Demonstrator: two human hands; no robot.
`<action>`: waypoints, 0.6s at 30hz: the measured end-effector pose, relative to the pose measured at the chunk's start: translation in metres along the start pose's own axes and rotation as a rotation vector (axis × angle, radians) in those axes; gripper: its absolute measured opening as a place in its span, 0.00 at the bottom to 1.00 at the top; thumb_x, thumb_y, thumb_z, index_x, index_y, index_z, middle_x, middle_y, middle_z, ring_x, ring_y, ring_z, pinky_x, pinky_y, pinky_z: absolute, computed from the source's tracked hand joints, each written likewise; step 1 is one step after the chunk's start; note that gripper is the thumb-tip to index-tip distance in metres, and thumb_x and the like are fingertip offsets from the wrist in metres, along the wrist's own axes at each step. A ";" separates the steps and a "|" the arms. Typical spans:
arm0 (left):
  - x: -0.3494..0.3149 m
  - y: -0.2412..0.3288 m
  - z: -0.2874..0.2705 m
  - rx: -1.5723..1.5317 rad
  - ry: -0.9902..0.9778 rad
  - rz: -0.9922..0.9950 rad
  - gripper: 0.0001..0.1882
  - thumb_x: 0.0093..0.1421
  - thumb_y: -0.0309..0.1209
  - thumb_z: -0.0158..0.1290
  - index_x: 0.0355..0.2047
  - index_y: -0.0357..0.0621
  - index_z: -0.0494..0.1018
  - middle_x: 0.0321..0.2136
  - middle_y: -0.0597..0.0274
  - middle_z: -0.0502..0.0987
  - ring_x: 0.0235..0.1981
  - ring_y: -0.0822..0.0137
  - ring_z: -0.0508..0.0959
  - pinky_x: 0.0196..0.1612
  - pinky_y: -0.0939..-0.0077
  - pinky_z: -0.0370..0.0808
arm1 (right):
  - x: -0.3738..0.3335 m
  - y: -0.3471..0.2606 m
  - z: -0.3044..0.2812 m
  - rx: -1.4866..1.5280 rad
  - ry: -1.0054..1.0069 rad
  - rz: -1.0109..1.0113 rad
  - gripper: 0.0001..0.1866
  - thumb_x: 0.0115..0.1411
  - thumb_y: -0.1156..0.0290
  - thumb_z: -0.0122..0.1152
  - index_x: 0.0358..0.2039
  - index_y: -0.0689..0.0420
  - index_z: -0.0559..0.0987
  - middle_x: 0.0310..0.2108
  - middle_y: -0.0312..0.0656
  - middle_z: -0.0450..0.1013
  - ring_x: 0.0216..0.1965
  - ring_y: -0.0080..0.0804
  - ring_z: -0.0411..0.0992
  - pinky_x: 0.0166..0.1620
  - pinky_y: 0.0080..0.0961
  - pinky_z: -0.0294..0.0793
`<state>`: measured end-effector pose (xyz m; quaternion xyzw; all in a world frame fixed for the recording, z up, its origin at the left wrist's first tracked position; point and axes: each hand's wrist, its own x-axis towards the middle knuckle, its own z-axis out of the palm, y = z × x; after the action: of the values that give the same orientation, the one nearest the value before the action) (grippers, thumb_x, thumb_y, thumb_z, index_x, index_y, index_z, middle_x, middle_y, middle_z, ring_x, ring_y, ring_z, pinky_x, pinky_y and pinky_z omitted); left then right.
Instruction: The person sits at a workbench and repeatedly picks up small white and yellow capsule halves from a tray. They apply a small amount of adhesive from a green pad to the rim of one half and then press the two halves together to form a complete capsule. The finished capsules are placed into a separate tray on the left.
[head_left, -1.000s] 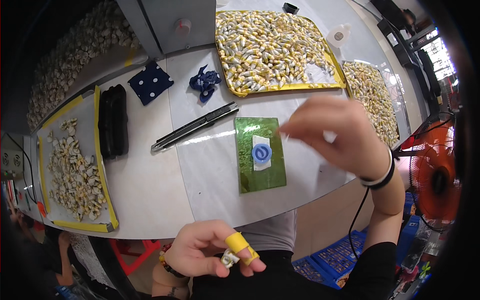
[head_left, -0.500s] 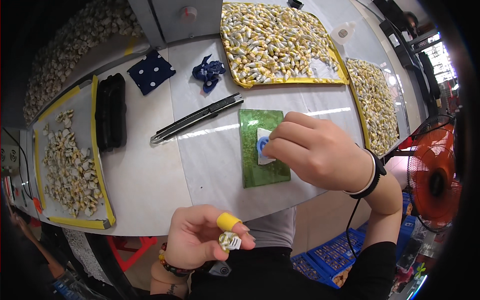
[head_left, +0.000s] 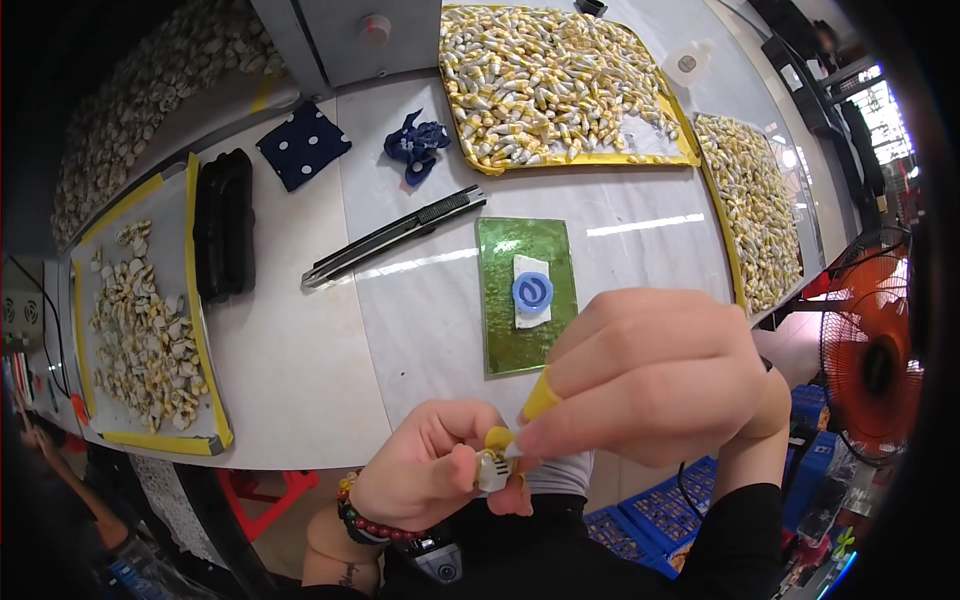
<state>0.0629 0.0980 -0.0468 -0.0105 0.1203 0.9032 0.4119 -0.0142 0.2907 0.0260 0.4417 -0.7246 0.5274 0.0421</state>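
My left hand (head_left: 430, 470) pinches a small white and yellow figure piece (head_left: 493, 470) with dark stripes, above the table's near edge. My right hand (head_left: 650, 385) is closed, its fingertips brought together against the top of that piece. A small pale tip shows at those fingertips, but what they hold is mostly hidden. A yellow finger sleeve (head_left: 541, 397) shows beside the right fingers. Just beyond the hands lies a green glass-like plate (head_left: 500, 345), bearing a white pad with a round blue piece (head_left: 533, 292) on it.
A box cutter (head_left: 395, 238) lies left of the plate. Behind it are a crumpled blue cloth (head_left: 416, 147) and a dotted navy cloth (head_left: 303, 146). Yellow-edged trays of small pieces stand at the back (head_left: 560, 90), right (head_left: 750, 210) and left (head_left: 145, 335). An orange fan (head_left: 875, 350) stands at right.
My right hand has left the round blue piece and come down and nearer, meeting the left hand. My left hand has shifted slightly right, still holding the figure piece.
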 end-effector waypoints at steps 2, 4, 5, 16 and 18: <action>0.002 0.000 0.004 0.006 0.002 -0.014 0.25 0.56 0.45 0.57 0.39 0.32 0.70 0.29 0.55 0.76 0.32 0.65 0.77 0.40 0.70 0.73 | -0.001 0.003 0.003 0.029 -0.004 -0.066 0.06 0.46 0.82 0.61 0.26 0.62 0.81 0.24 0.40 0.73 0.24 0.33 0.73 0.26 0.23 0.74; 0.003 0.000 0.006 0.004 0.008 -0.038 0.25 0.56 0.45 0.57 0.39 0.32 0.70 0.30 0.55 0.75 0.32 0.65 0.77 0.40 0.70 0.73 | -0.002 0.007 0.002 0.037 -0.045 -0.103 0.05 0.46 0.81 0.61 0.27 0.62 0.81 0.25 0.41 0.73 0.24 0.33 0.73 0.27 0.23 0.74; 0.003 0.001 0.008 -0.001 0.009 -0.056 0.25 0.56 0.45 0.57 0.39 0.32 0.70 0.30 0.56 0.75 0.32 0.66 0.77 0.40 0.70 0.73 | -0.002 0.007 0.002 0.037 -0.066 -0.119 0.05 0.46 0.80 0.62 0.27 0.63 0.81 0.25 0.41 0.74 0.24 0.33 0.73 0.27 0.23 0.75; 0.005 -0.006 0.012 -0.007 -0.012 -0.064 0.22 0.57 0.41 0.56 0.41 0.32 0.70 0.31 0.58 0.76 0.33 0.71 0.76 0.40 0.78 0.71 | -0.011 0.011 0.005 0.097 -0.099 -0.144 0.04 0.49 0.81 0.60 0.28 0.64 0.80 0.27 0.42 0.74 0.25 0.33 0.73 0.28 0.22 0.75; 0.005 -0.007 0.011 -0.014 -0.025 -0.053 0.21 0.58 0.40 0.55 0.41 0.32 0.70 0.32 0.59 0.76 0.33 0.71 0.76 0.40 0.78 0.72 | -0.011 0.009 0.004 0.094 -0.096 -0.139 0.05 0.49 0.82 0.60 0.28 0.64 0.80 0.27 0.43 0.74 0.25 0.34 0.73 0.28 0.22 0.75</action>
<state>0.0656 0.1087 -0.0376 -0.0053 0.1085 0.8929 0.4369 -0.0125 0.2944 0.0117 0.5173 -0.6677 0.5348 0.0232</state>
